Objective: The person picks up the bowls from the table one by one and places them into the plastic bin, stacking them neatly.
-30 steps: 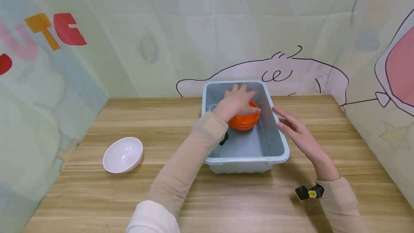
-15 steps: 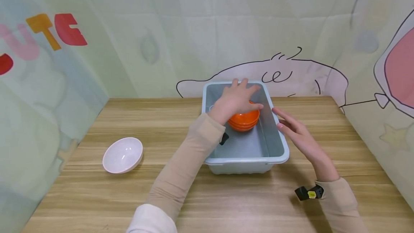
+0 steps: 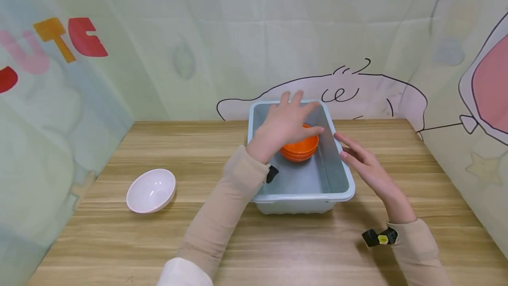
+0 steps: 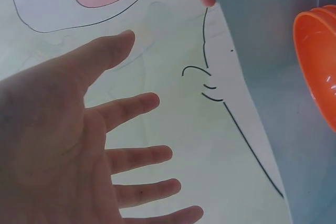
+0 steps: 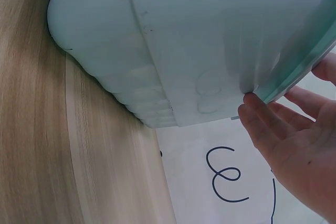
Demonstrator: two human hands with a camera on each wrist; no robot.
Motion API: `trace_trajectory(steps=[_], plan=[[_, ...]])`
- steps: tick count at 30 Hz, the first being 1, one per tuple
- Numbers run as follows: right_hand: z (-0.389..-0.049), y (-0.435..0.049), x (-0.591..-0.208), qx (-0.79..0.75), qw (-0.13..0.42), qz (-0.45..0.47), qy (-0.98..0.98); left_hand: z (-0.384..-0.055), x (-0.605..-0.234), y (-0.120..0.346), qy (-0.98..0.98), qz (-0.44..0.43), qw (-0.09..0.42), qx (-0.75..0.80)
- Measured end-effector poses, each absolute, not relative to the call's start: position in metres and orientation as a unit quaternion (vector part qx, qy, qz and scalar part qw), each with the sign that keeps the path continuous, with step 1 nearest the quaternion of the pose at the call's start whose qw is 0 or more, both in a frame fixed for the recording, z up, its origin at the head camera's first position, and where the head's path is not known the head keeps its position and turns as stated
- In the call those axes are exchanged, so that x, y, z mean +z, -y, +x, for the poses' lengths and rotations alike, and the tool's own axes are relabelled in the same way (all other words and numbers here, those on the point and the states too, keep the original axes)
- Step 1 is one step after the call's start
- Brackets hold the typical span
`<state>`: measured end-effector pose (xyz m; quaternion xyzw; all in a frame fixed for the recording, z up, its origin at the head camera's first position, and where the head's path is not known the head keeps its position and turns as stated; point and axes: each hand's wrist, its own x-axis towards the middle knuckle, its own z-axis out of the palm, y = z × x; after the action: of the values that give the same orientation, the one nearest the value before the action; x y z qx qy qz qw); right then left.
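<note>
A light blue plastic tub (image 3: 303, 197) stands on the table. Inside, towards its far end, sits a stack of orange bowls (image 3: 299, 149), partly covered in the head view by my left hand (image 3: 283, 122). That hand hovers over the tub with its fingers spread and nothing in them; the left wrist view shows the open palm (image 4: 52, 140) apart from the orange bowl (image 4: 320, 66). My right hand (image 3: 367, 167) holds the tub's right rim, thumb at the edge and fingertips (image 5: 249, 100) under the lip against the outer wall.
A white bowl (image 3: 151, 191) rests on the wooden table (image 3: 190, 153), left of the tub. Behind the table's back edge hangs a printed curtain (image 3: 158, 47), which also runs along both sides.
My left hand has risen away from the orange bowls and drawn slightly back to the left, fingers still spread. The right hand, the tub and the white bowl stay in place.
</note>
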<state>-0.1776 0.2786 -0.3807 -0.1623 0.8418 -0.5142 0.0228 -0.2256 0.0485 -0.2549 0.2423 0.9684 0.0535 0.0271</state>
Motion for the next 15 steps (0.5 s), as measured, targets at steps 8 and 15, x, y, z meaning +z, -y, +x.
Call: trace_trajectory(steps=[8, 15], plan=[[-0.178, -0.279, -0.381, -0.515, 0.019, -0.165, -0.841, -0.211, -0.245, -0.036, -0.971, 0.234, 0.006, 0.052], [-0.178, -0.279, -0.381, -0.516, 0.021, -0.162, -0.841, -0.204, -0.244, -0.023, -0.972, 0.23, -0.019, 0.051]])
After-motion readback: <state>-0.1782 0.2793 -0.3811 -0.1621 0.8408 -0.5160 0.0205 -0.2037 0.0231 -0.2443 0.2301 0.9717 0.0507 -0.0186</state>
